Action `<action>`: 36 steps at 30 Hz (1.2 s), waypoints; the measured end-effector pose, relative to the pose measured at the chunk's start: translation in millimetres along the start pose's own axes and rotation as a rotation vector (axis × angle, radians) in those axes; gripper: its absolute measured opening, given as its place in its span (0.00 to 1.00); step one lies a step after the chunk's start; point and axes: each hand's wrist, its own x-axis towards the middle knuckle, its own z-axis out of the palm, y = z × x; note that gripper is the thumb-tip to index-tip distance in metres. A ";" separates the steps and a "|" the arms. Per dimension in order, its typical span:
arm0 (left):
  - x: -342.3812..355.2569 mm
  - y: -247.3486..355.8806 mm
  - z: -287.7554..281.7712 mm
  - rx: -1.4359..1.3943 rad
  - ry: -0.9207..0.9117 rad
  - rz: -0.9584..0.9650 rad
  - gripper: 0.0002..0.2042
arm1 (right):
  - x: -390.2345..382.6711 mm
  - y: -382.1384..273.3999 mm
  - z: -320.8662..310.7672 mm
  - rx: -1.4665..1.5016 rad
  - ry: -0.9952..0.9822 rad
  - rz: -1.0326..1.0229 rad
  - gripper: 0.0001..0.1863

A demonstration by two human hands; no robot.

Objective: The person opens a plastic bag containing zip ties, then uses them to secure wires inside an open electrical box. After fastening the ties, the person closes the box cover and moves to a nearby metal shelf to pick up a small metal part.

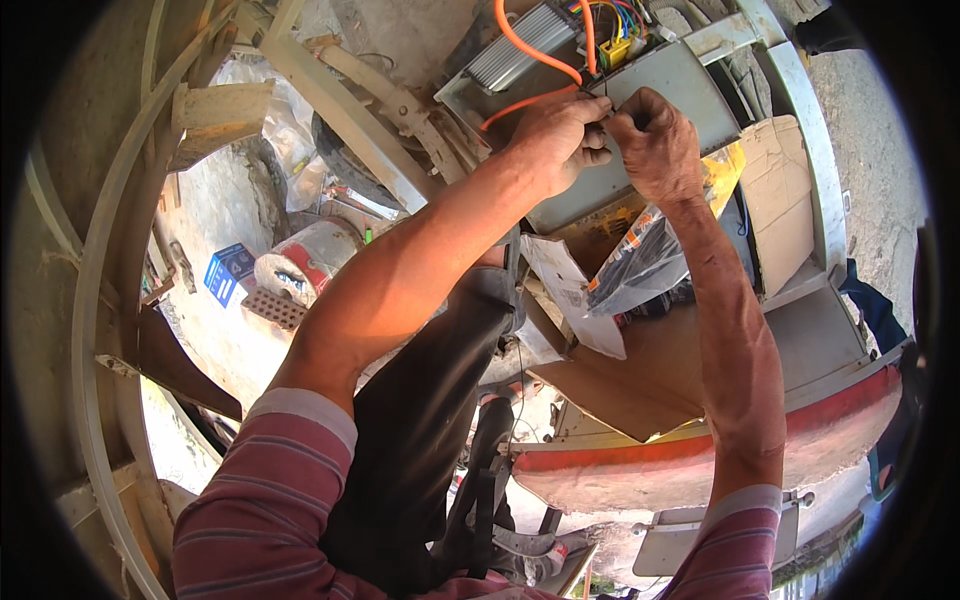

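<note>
My left hand [565,140] is closed in a pinch on a thin dark wire [606,88], seen only as a short dark strand by the fingertips. Right beside it, my right hand [657,145] has its thumb and fingers pressed together; what lies between them is hidden. Both hands are above a grey metal plate [672,88]. Thick orange cable [530,45] loops just beyond my left hand. Behind it sits a silver finned metal box [520,50]. Coloured thin wires run by a yellow connector [613,53] at the far side.
A clear plastic bag [640,265] and cardboard [778,195] lie under my right forearm. Pale metal frame bars [345,115] cross the upper left. On the ground are a blue box [230,270] and a white-and-red roll [310,255]. A red-edged panel [640,475] lies nearer me.
</note>
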 end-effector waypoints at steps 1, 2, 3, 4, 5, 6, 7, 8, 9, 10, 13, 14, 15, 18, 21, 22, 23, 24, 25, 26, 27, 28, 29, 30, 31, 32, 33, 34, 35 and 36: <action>0.9 1.5 -0.6 0.012 -0.016 0.008 0.04 | 0.6 -1.0 0.6 0.001 0.003 -0.007 0.15; 1.3 2.3 -1.3 0.027 -0.009 0.008 0.04 | 1.0 -1.8 0.8 0.024 -0.003 -0.004 0.15; 1.9 2.9 -1.6 0.040 -0.006 0.012 0.04 | 1.8 -1.8 -0.5 0.044 -0.009 -0.002 0.15; 2.8 4.8 -2.6 0.032 -0.021 -0.008 0.04 | 2.6 -1.9 -1.1 0.056 -0.015 0.006 0.15; 3.8 7.2 -4.0 0.024 -0.038 -0.027 0.04 | 3.0 -2.1 -0.7 0.073 -0.016 0.012 0.16; 4.3 8.3 -4.8 0.019 -0.051 -0.050 0.04 | 3.2 -2.0 -1.0 0.082 -0.014 0.027 0.16; 4.5 8.9 -5.1 0.039 -0.069 -0.057 0.04 | 3.7 -1.7 -1.6 0.092 -0.007 0.044 0.17; 4.0 9.2 -5.6 0.063 -0.077 -0.065 0.04 | 3.1 -1.7 -1.4 0.068 -0.009 0.054 0.17; 3.2 9.4 -5.9 0.091 -0.073 -0.071 0.05 | 2.2 -2.0 -0.7 0.046 -0.010 0.064 0.17; 2.4 9.1 -5.7 0.099 -0.076 -0.054 0.05 | 2.2 -2.5 0.1 0.024 -0.013 0.070 0.18; 0.9 8.1 -3.4 0.107 -0.061 -0.032 0.06 | 2.4 -4.6 1.4 0.014 -0.004 0.064 0.17; 1.4 9.2 -2.7 0.096 -0.061 -0.039 0.05 | 2.7 -5.8 1.5 0.018 0.007 0.044 0.17; 2.9 11.9 -2.1 0.084 -0.049 -0.058 0.05 | 3.8 -7.4 1.6 0.022 0.020 0.023 0.17; 12.7 27.7 -3.7 0.084 0.107 -0.013 0.06 | -3.1 -11.3 1.6 -0.003 0.009 0.000 0.15; 13.1 34.3 -10.2 0.086 0.109 -0.031 0.07 | -16.7 -10.3 -3.3 0.022 -0.031 0.044 0.13; 12.7 35.0 -11.0 0.104 0.095 -0.028 0.07 | -19.3 -8.9 -5.0 0.052 -0.051 0.050 0.13; 12.6 34.7 -11.1 0.121 0.084 -0.028 0.07 | -18.5 -6.3 -7.6 0.032 -0.092 0.068 0.13; 12.3 33.5 -10.6 0.140 0.075 -0.046 0.07 | -17.4 -2.9 -11.1 0.020 -0.134 0.073 0.13; 12.4 32.9 -9.9 0.140 0.086 -0.025 0.07 | -15.6 0.4 -13.8 0.008 -0.167 0.067 0.13; 12.8 33.3 -9.4 0.144 0.099 -0.013 0.07 | -12.0 3.0 -15.0 -0.077 -0.185 -0.047 0.15; 13.0 33.6 -9.1 0.145 0.122 0.008 0.07 | -8.0 5.4 -15.4 -0.163 -0.196 -0.173 0.16; 13.4 34.4 -9.6 0.168 0.127 0.013 0.06 | -3.2 7.2 -15.2 -0.281 -0.215 -0.290 0.17; 14.3 35.1 -10.0 0.180 0.106 -0.006 0.06 | 4.8 7.7 -12.8 -0.196 -0.223 -0.185 0.19; 14.9 35.1 -11.2 0.189 0.099 -0.016 0.06 | 12.7 6.9 -8.3 -0.140 -0.241 -0.071 0.20; 15.4 34.4 -12.7 0.192 0.088 -0.031 0.06 | 17.0 6.0 -5.0 -0.083 -0.259 0.043 0.22; 16.7 35.2 -14.7 0.193 0.070 -0.030 0.06 | 19.4 5.6 -4.1 -0.035 -0.269 0.039 0.22; 17.7 36.3 -17.2 0.188 0.049 -0.036 0.07 | 21.3 4.7 -3.1 0.014 -0.281 0.035 0.22; 18.6 36.4 -19.3 0.191 0.052 -0.048 0.07 | 22.6 3.5 -2.0 0.063 -0.294 0.031 0.22; 19.6 35.9 -20.7 0.207 0.031 -0.034 0.07 | 23.0 2.1 -1.1 0.063 -0.297 0.046 0.22; 20.6 35.4 -21.5 0.232 0.032 -0.025 0.07 | 22.6 0.8 -0.3 0.064 -0.300 0.061 0.21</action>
